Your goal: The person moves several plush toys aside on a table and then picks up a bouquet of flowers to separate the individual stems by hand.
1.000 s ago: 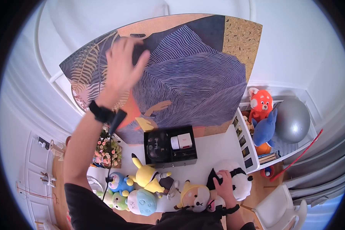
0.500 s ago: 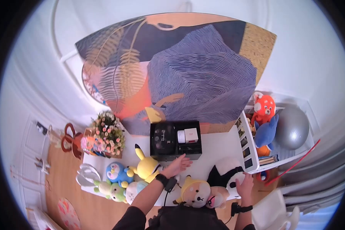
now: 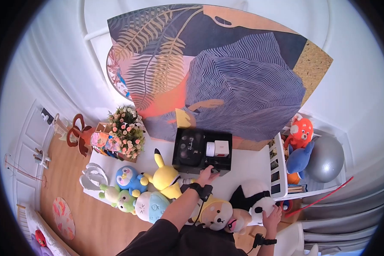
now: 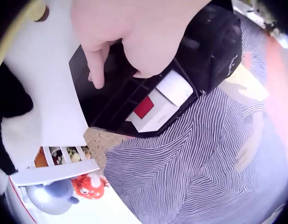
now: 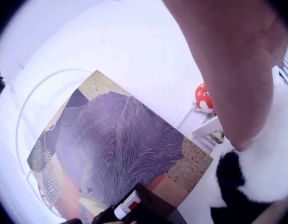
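Observation:
My left hand [image 3: 207,174] is at the front edge of a black box [image 4: 102,112], its thumb and a finger on either side of the front wall. In the box are a black rounded case [image 3: 190,147], a small white box [image 3: 222,148] with a red patch, and a white cylinder [image 3: 210,149]. My right hand [image 3: 272,217] holds the side of a panda plush [image 3: 264,200] at the table's right end. A bear plush in a yellow hood [image 3: 215,213] lies between my arms.
A large patterned board [image 3: 243,89] stands behind the box. Left on the white table [image 3: 249,164] are flowers [image 3: 128,132], a yellow plush [image 3: 165,181], a blue plush [image 3: 131,179] and a blue-white plush [image 3: 153,207]. A white crib [image 3: 279,179] with a silver ball [image 3: 325,161] stands right.
My left hand has come down from the top of the board to the box's front edge. My right hand has shifted from the panda's left part to its right side.

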